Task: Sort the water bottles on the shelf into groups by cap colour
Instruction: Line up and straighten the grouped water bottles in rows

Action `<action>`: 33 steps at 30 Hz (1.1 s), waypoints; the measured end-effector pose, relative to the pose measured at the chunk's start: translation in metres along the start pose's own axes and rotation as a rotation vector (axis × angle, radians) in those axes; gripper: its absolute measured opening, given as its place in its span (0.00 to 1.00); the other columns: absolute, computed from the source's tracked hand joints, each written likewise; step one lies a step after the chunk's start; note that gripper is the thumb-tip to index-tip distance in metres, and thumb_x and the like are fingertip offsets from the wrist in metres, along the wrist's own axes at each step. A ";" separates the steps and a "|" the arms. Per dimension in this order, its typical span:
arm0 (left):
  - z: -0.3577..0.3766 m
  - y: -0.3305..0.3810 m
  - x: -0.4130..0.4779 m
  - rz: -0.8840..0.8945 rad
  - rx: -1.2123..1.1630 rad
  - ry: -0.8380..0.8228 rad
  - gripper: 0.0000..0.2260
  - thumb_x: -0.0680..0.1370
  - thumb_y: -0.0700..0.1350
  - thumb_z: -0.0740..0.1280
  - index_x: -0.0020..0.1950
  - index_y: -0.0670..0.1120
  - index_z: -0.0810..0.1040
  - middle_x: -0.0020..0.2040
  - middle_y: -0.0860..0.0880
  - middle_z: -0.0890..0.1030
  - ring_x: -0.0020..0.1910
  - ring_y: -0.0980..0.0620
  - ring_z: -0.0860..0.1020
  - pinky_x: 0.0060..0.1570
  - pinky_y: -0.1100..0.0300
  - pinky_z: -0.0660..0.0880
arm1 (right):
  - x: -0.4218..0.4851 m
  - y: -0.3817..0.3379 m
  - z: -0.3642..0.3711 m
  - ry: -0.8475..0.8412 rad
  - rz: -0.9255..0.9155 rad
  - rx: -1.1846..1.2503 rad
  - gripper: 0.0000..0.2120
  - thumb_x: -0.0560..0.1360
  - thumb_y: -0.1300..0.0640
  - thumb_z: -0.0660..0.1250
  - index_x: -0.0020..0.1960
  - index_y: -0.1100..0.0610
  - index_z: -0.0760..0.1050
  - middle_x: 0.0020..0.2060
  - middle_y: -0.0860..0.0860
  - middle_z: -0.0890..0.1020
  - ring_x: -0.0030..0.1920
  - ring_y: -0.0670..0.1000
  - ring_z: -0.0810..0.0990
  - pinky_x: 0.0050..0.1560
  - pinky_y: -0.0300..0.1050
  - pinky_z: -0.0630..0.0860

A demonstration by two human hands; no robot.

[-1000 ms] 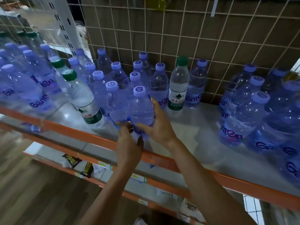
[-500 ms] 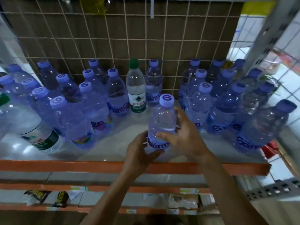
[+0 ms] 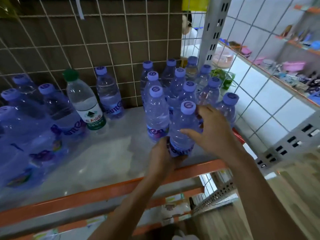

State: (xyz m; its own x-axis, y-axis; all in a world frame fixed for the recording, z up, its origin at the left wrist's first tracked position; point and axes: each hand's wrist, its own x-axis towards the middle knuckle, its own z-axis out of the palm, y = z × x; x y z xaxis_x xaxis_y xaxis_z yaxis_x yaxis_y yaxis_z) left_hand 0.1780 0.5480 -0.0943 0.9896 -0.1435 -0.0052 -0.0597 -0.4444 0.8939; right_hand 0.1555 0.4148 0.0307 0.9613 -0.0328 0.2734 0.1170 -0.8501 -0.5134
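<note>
1. Purple-capped bottle (image 3: 183, 125) is at the shelf's (image 3: 103, 158) front right, just beside the purple-cap cluster (image 3: 180, 78). Your left hand (image 3: 161, 156) grips its base, and your right hand's (image 3: 214, 130) fingers (image 3: 189, 131) curl round its clear, ribbed plastic body.
2. You appear to be placing it. Next, set it upright, let go gently, then turn to the green-capped bottle (image 3: 83, 103).

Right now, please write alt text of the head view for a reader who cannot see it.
A left hand and a right hand hold an upright purple-capped bottle at the front of a shelf, beside a cluster of purple-capped bottles. One green-capped bottle stands further left, among more purple-capped ones.
</note>
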 end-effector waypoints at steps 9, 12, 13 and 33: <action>0.018 0.012 0.007 0.062 0.101 -0.002 0.34 0.58 0.58 0.78 0.58 0.51 0.69 0.53 0.50 0.81 0.48 0.48 0.80 0.46 0.51 0.78 | 0.011 0.013 -0.024 0.016 -0.039 -0.043 0.35 0.66 0.53 0.76 0.68 0.58 0.67 0.62 0.56 0.74 0.61 0.56 0.71 0.59 0.47 0.68; 0.022 0.017 0.007 0.084 0.163 0.003 0.35 0.61 0.58 0.77 0.62 0.49 0.67 0.56 0.47 0.80 0.52 0.45 0.79 0.48 0.50 0.77 | 0.015 0.014 -0.029 0.054 -0.074 -0.034 0.32 0.67 0.56 0.76 0.67 0.59 0.69 0.61 0.56 0.74 0.60 0.57 0.73 0.58 0.42 0.67; 0.023 0.018 0.006 0.094 0.180 0.008 0.34 0.62 0.58 0.77 0.61 0.48 0.67 0.57 0.47 0.79 0.52 0.45 0.78 0.48 0.51 0.76 | 0.016 0.015 -0.030 0.048 -0.079 -0.041 0.32 0.67 0.56 0.76 0.67 0.59 0.69 0.61 0.56 0.74 0.61 0.56 0.73 0.58 0.39 0.65; -0.086 0.033 -0.027 0.308 0.405 0.442 0.11 0.74 0.47 0.68 0.55 0.47 0.77 0.52 0.49 0.80 0.48 0.50 0.78 0.46 0.63 0.71 | 0.002 -0.064 0.017 0.113 -0.386 0.046 0.22 0.70 0.55 0.67 0.62 0.60 0.74 0.55 0.55 0.79 0.57 0.53 0.74 0.59 0.34 0.61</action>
State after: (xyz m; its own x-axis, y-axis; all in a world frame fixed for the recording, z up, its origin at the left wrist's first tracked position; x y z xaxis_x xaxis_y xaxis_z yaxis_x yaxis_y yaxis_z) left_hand 0.1605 0.6131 -0.0264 0.8746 0.0203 0.4844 -0.3071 -0.7499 0.5859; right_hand 0.1547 0.4785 0.0503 0.8114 0.2242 0.5398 0.4775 -0.7870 -0.3908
